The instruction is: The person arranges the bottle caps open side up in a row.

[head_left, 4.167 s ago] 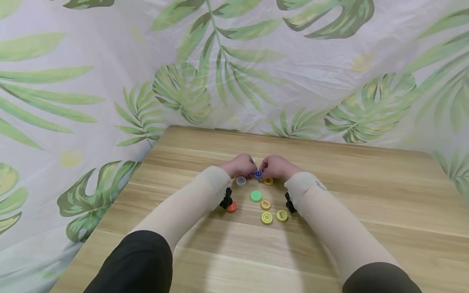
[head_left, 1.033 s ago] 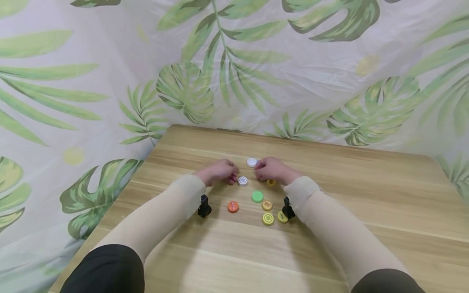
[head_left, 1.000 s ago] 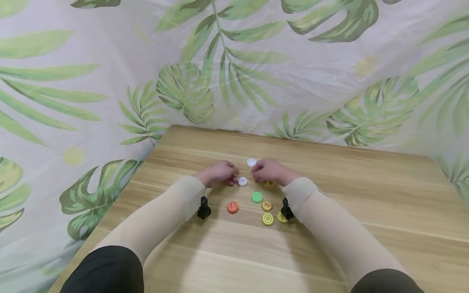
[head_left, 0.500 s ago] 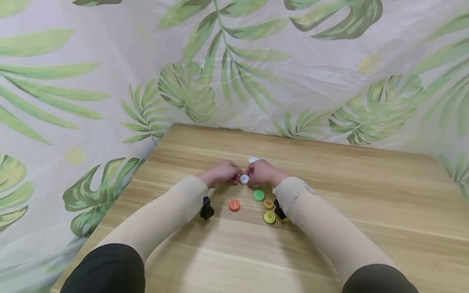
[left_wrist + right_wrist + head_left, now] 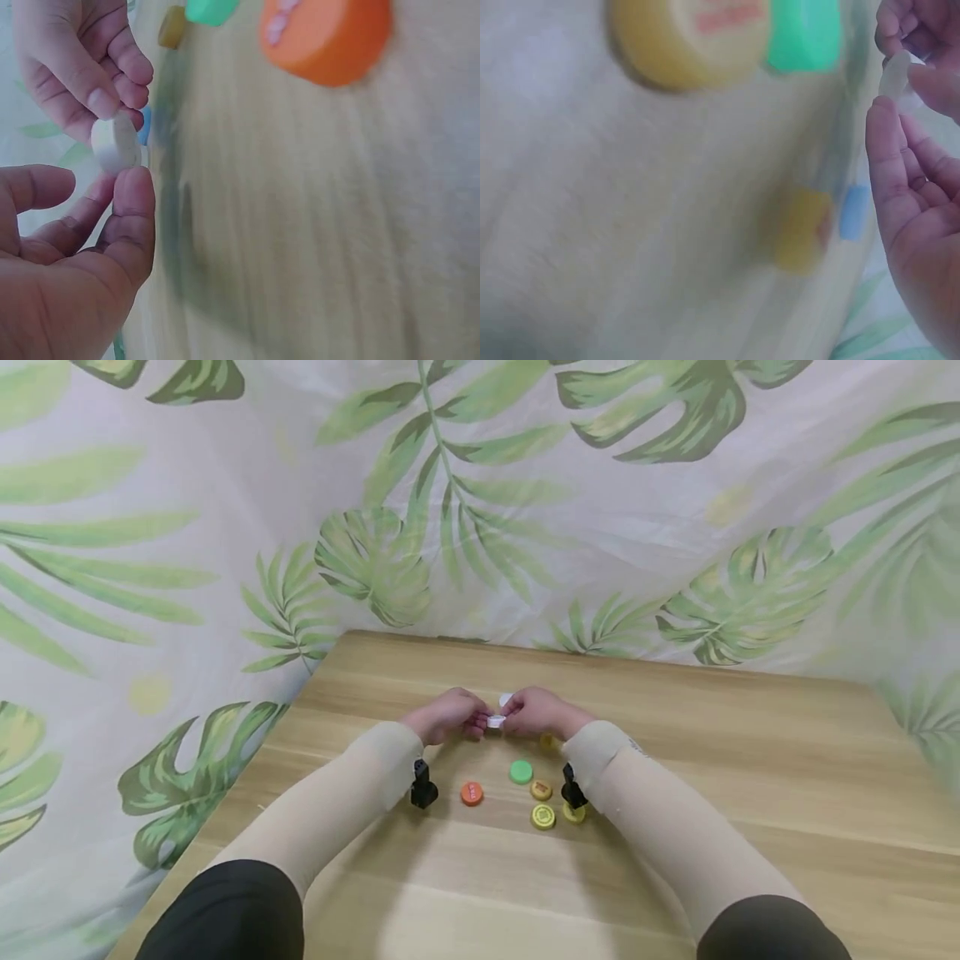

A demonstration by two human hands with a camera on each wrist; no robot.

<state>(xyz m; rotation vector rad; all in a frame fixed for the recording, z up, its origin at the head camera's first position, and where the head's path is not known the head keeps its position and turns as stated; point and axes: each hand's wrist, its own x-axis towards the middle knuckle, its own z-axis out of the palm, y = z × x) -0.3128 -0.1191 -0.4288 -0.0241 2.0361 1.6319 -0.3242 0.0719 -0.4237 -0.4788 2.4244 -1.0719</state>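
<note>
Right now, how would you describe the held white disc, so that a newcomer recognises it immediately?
On the wooden table, look past the green disc to the left hand and right hand. Between them is the white disc. Unlike the other white disc just behind it, this one is pinched by the right hand.

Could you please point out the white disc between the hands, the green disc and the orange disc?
White disc (image 5: pixel 115 145): left wrist view, middle of visible surface.
Green disc (image 5: pixel 521 772): head view, top face.
Orange disc (image 5: pixel 472 793): head view, top face.
</note>
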